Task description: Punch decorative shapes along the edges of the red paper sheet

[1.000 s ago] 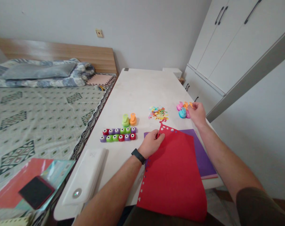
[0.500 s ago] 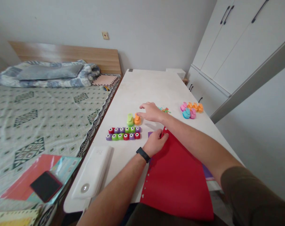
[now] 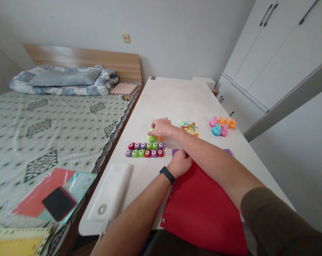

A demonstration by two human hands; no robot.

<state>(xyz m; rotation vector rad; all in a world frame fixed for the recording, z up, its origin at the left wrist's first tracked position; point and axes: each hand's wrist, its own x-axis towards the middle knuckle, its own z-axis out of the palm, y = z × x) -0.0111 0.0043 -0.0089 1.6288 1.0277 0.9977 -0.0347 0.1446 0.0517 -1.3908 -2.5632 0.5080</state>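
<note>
Beside a patterned bed [image 3: 70, 117], your white table [image 3: 174, 96] carries 2 rows of 6 small punches [image 3: 145, 149], with paper cutouts [image 3: 189, 128] scattered further off and a cluster of pink, orange and blue punches [image 3: 223, 126] towards your right. Your left hand [image 3: 180, 163] is closed on the upper end of the red paper [image 3: 206, 217], which slopes down towards you, small holes along its left edge. Your right arm passes over that sheet, and your right hand [image 3: 161, 127] is at the green punch [image 3: 151, 136], next to the orange punch [image 3: 160, 138]; you can't tell from here whether its fingers have gripped. Getting hold of a punch looks like the step in hand. Your next move would call for a secure grasp before lifting, with the orange neighbour left undisturbed.
</note>
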